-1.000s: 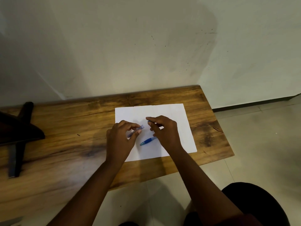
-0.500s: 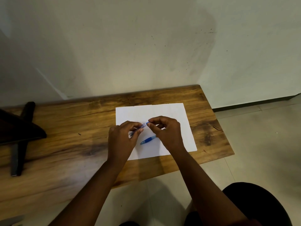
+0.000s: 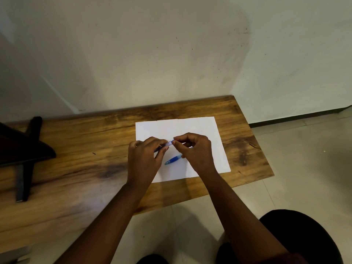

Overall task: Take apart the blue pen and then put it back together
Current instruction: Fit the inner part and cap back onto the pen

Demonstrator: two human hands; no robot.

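Between both sets of fingers, the barrel was pinched shut by left hand and right hand; grip section lay just below on paper. Parts should be kept coaxial.

Both hands, left hand and right hand, occupy the centre of the white sheet; a blue pen section lies between them. The sheet's far strip and the wooden table left of it are unobstructed. 1 dark stand blocks the left end.
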